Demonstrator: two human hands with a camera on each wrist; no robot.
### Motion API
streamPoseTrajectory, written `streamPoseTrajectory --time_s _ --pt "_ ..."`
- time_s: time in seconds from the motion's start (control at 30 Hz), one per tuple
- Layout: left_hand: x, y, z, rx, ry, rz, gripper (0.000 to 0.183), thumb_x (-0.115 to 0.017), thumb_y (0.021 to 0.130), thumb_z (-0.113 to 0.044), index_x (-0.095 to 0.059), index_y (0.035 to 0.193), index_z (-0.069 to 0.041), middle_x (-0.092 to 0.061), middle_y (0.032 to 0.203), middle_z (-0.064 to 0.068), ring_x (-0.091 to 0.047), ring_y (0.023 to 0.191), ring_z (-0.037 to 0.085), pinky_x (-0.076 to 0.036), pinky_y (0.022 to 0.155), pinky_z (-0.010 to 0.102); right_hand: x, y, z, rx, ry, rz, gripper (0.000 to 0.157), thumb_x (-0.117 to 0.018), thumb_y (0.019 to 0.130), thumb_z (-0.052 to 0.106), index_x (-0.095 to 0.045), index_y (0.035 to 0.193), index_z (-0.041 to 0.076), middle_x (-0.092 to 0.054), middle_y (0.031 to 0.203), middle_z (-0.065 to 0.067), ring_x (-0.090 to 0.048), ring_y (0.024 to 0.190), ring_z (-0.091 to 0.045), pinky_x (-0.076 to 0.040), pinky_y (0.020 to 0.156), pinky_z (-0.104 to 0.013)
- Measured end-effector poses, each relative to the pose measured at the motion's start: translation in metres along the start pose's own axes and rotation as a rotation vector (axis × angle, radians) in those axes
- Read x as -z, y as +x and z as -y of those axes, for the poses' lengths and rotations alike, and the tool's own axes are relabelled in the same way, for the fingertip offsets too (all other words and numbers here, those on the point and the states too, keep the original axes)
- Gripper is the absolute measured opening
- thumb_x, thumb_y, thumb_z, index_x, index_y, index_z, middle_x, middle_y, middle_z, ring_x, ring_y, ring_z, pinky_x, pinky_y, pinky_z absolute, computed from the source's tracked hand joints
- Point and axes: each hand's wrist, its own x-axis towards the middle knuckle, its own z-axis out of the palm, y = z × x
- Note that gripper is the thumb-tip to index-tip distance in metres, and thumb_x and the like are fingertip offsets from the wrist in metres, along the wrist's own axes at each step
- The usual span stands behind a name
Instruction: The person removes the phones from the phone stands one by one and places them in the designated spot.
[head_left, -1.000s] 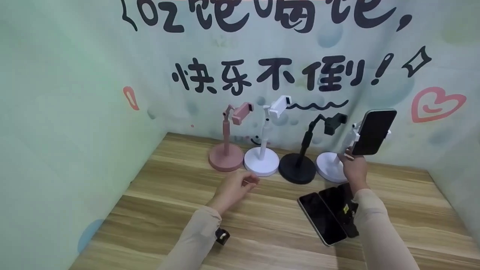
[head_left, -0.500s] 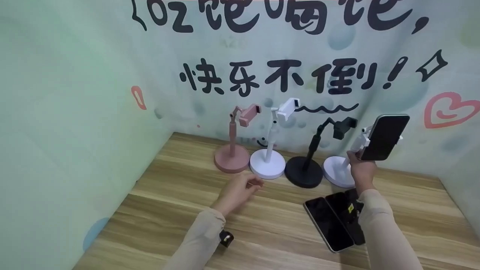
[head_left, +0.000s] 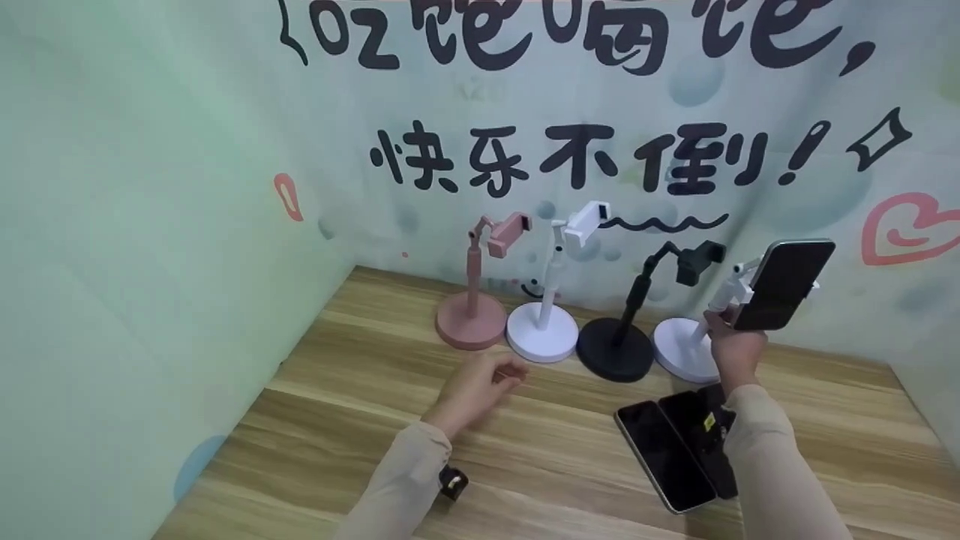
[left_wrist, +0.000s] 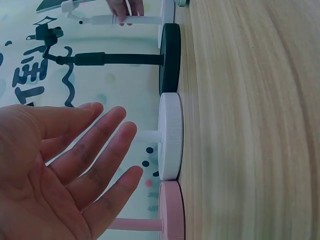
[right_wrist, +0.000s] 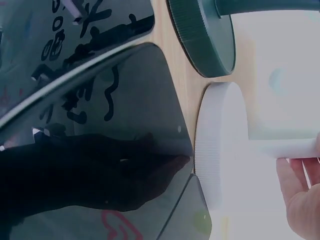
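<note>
My right hand [head_left: 739, 354] grips the upright pole of the rightmost white phone stand [head_left: 681, 351]. In the right wrist view the fingers [right_wrist: 295, 182] lie round that pole, with part of the hand beyond the picture's edge. A dark-screened phone [head_left: 786, 285] sits tilted in the stand's clamp. My left hand [head_left: 472, 390] hovers low over the table before the other white phone stand [head_left: 541, 332], touching nothing. The left wrist view has its palm [left_wrist: 60, 185] facing the camera, fingers loosely bent and apart.
A pink stand [head_left: 471, 322] and a black stand [head_left: 615, 351] complete the row along the printed backdrop [head_left: 600, 90]. Several phones [head_left: 666, 459] lie side by side on the wooden table [head_left: 337, 420], partly beneath my right forearm. A small black device [head_left: 453, 482] is at my left wrist.
The whole head view has shifted, so everything appears farther right and slightly lower. My right hand keeps its grip on the pole; the left hand stays nearly still.
</note>
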Motion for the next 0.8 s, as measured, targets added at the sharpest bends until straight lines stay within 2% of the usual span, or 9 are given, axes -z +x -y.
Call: streamPoseTrajectory --time_s 0.17,0.33,0.57,0.8 --pt "0.000 0.000 0.000 0.005 -0.006 0.003 0.016 -0.066 0.094 -0.006 -0.073 0.108 -0.010 -0.071 0.109 0.004 -0.068 0.101 0.019 -0.056 0.091 0.031 0.004 -0.003 -0.004 0.083 0.067 -0.020 0.033 -0.064 0.094 0.011 -0.060 0.123 -0.006 -0.053 0.078 0.027 -0.052 0.081 0.011 -0.047 0.085 -0.013" --pt "0.000 0.000 -0.003 -0.002 -0.010 0.009 0.016 -0.065 0.094 -0.005 -0.073 0.108 -0.009 -0.072 0.109 0.005 -0.069 0.101 0.019 -0.057 0.092 0.032 0.010 -0.003 -0.008 0.135 0.133 -0.045 0.031 -0.065 0.093 0.006 -0.060 0.119 -0.009 -0.052 0.072 0.031 -0.052 0.079 0.011 -0.045 0.080 -0.007" --pt "-0.002 -0.002 -0.002 0.009 -0.013 0.020 0.018 -0.065 0.095 -0.006 -0.073 0.110 -0.010 -0.074 0.109 0.005 -0.070 0.100 0.020 -0.057 0.091 0.034 0.019 -0.005 -0.004 0.182 0.077 -0.031 0.031 -0.067 0.094 0.010 -0.065 0.120 -0.007 -0.050 0.069 0.036 -0.052 0.076 0.015 -0.044 0.078 -0.005" --pt "-0.004 -0.002 -0.007 0.020 -0.016 0.029 0.017 -0.065 0.095 -0.007 -0.073 0.110 -0.010 -0.074 0.108 0.005 -0.070 0.099 0.020 -0.057 0.090 0.034 0.029 -0.011 0.007 0.219 0.036 0.012 0.029 -0.066 0.095 0.011 -0.065 0.117 -0.008 -0.053 0.073 0.033 -0.053 0.077 0.015 -0.045 0.080 -0.004"
